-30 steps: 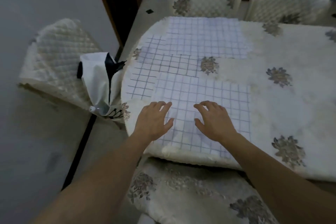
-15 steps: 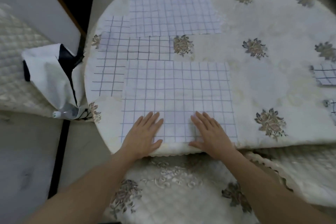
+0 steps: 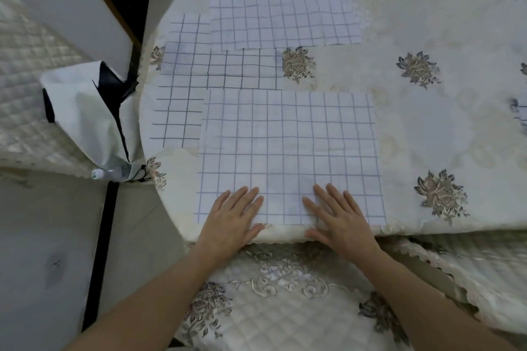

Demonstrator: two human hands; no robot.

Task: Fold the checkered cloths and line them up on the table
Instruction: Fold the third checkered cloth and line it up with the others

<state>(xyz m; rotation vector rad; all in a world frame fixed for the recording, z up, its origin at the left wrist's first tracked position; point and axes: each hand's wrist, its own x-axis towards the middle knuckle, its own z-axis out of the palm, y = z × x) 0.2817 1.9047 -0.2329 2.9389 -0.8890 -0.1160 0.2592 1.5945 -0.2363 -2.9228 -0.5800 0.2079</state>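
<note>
A white checkered cloth [image 3: 288, 145] with thin blue lines lies flat at the near edge of the table [image 3: 427, 128]. My left hand [image 3: 232, 216] and my right hand [image 3: 340, 216] rest flat on its near edge, fingers straight. A second checkered cloth [image 3: 199, 82] with darker lines lies partly under it at the left. A third checkered cloth [image 3: 282, 8] lies spread at the far side of the table. A bit of another checkered cloth [image 3: 522, 111] shows at the right border.
The table wears a cream cover with grey flower prints. A quilted chair seat [image 3: 285, 308] is right below my arms. A white and black bag with a bottle [image 3: 85, 111] hangs off a chair at the left. More quilted chairs stand at the far side.
The view dropped toward the table's near edge. Both hands slid back along the near cloth to its near edge and went from curled to flat. Almost no change in the last half second.
</note>
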